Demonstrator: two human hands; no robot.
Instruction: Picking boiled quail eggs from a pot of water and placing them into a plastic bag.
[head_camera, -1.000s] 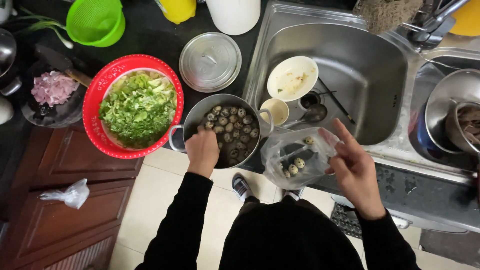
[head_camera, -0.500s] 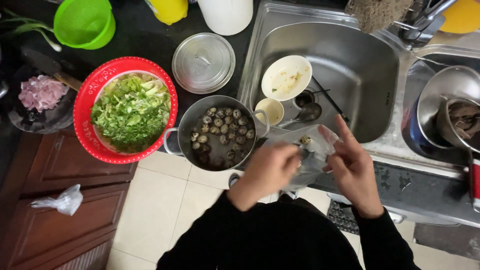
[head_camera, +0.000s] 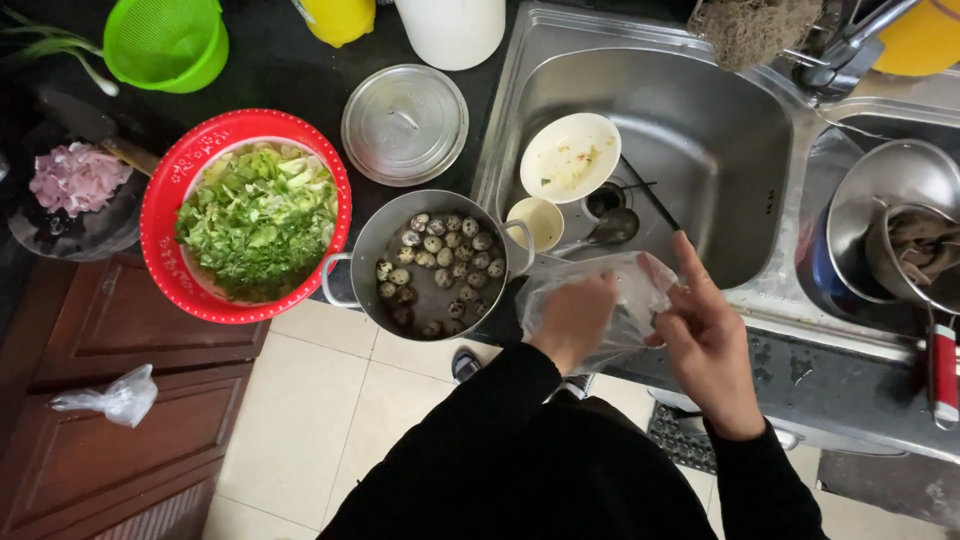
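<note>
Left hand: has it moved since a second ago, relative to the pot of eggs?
Yes. The left hand has left the pot rim and gone right to the clear plastic bag held by the right hand.

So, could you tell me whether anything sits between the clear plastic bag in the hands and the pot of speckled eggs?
Nothing visible does. The clear plastic bag, held by the left hand and the right hand, hangs just right of the pot. Only the pot's own right handle lies in the short gap.

Likely home kitchen: sink (head_camera: 700, 150), pot (head_camera: 430, 262)
</note>
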